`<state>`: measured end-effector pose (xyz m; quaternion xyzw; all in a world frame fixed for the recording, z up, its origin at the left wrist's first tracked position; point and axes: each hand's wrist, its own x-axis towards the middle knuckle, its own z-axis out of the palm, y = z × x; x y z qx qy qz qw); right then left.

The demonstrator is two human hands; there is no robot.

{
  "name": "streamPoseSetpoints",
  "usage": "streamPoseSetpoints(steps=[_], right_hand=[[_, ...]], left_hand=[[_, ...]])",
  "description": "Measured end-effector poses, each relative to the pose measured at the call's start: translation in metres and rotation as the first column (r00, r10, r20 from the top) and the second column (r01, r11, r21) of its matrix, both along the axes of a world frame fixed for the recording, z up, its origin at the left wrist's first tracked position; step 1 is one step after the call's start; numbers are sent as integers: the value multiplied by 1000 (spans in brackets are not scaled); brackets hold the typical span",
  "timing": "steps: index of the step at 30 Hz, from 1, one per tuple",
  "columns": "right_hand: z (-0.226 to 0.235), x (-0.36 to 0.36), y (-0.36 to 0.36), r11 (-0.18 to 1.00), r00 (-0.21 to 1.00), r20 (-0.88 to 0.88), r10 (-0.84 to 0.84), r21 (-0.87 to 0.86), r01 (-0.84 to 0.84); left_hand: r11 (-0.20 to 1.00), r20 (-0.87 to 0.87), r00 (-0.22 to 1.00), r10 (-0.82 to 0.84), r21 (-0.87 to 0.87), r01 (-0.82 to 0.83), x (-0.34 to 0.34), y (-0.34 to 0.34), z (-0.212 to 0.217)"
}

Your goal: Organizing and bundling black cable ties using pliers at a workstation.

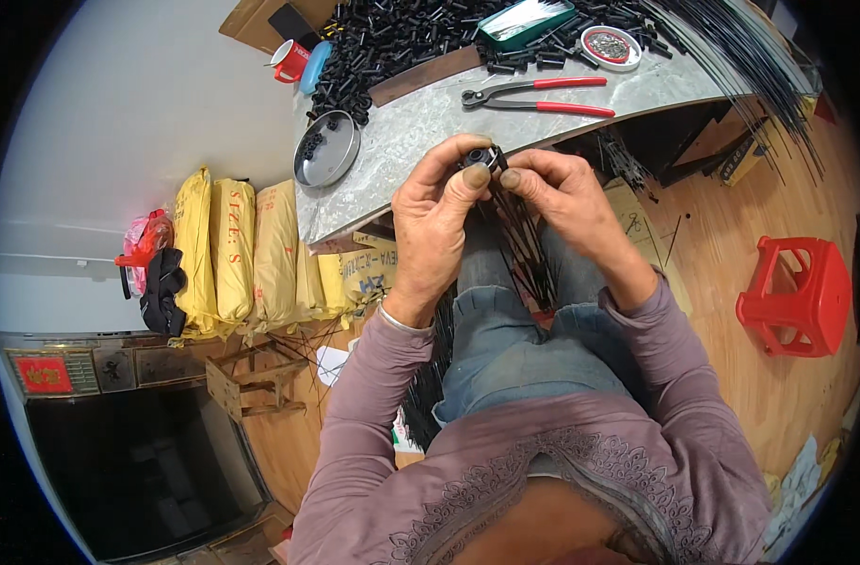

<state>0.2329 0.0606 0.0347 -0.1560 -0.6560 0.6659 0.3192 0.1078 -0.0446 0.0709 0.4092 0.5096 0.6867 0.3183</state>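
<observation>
Just past the table's near edge, my two hands meet over a small round black plastic part [482,155]. My left hand [430,212] grips it between thumb and fingers. Thumb and fingertips of my right hand [566,193] pinch at its right side, on something too small to make out. Thin dark rods [522,250] hang down below the hands, between my knees; how they join the black part is hidden. Beyond the hands, pincers with red handles [571,83] lie on the grey marbled table [401,137].
A heap of black tubular pieces [401,42] covers the table's back, behind a brown strip [425,77]. Nearby are a metal dish [340,160], a teal tray [514,38], a white tub [610,47] and long rods [731,56]. Yellow sacks [234,254] stand left, a red stool [820,297] right.
</observation>
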Motion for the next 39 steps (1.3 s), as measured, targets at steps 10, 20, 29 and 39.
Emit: streamPoseSetpoints(steps=[10, 20, 29, 39], right_hand=[[-1, 7, 28, 926, 943, 39, 330, -209, -315], [6, 12, 17, 970, 966, 103, 236, -90, -227], [7, 14, 19, 967, 956, 147, 256, -35, -253], [10, 19, 27, 900, 889, 144, 435, -114, -421]], left_hand=[[995, -8, 995, -97, -35, 96, 0, 0, 1], [999, -37, 999, -26, -30, 25, 9, 0, -1], [998, -42, 999, 21, -52, -23, 15, -2, -2], [967, -38, 969, -243, -89, 239, 0, -7, -6]])
